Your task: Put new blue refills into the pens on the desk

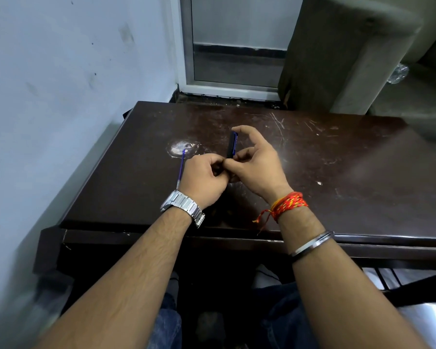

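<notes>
Both hands meet above the middle of the dark brown desk (312, 172). My right hand (254, 167) holds a dark pen (231, 146) with a blue clip, upright between thumb and curled fingers. My left hand (204, 177) has its fingers curled round the pen's lower end, which is hidden between the two hands. A thin blue refill (181, 167) lies on the desk just left of my left hand, its near end hidden behind the wrist.
A pale worn patch (183, 148) marks the desk beyond the refill. A wall runs close along the desk's left side. A door frame (186, 46) and a grey upholstered seat (350, 59) stand behind the desk.
</notes>
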Demonstrator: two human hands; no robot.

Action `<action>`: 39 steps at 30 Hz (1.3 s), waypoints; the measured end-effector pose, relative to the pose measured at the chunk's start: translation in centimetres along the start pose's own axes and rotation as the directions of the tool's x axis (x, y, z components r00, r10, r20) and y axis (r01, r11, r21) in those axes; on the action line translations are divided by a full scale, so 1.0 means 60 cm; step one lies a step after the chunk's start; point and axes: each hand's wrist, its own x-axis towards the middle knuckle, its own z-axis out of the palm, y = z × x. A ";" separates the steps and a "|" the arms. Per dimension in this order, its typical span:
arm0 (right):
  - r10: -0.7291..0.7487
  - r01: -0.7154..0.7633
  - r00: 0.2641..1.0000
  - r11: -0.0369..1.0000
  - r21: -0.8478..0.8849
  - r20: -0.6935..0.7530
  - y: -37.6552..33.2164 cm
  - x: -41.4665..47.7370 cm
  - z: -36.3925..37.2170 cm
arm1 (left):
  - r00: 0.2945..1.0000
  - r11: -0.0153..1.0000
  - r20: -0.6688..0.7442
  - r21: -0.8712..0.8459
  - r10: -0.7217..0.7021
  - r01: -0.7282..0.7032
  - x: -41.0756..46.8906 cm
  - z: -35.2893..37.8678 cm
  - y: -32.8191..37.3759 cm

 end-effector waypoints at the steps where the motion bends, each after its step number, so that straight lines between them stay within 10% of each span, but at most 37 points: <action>1: -0.007 0.007 1.000 1.000 -0.008 -0.008 -0.001 0.001 0.001 | 1.000 1.000 -0.010 -0.006 -0.009 0.009 -0.001 0.000 0.002; 10: 0.207 -0.199 0.976 0.974 0.106 -0.070 0.006 -0.004 0.011 | 0.998 0.985 -0.035 -0.163 -0.060 0.053 0.005 -0.002 0.008; 18: 0.108 -0.302 0.852 0.900 -0.313 -0.513 0.032 0.017 -0.096 | 0.995 0.994 -0.053 -0.082 -0.079 0.075 0.003 0.005 0.000; 39: 0.314 -0.484 0.852 0.779 -0.398 -0.420 0.071 0.010 -0.125 | 0.992 0.993 -0.052 0.004 -0.116 0.117 0.010 0.009 -0.016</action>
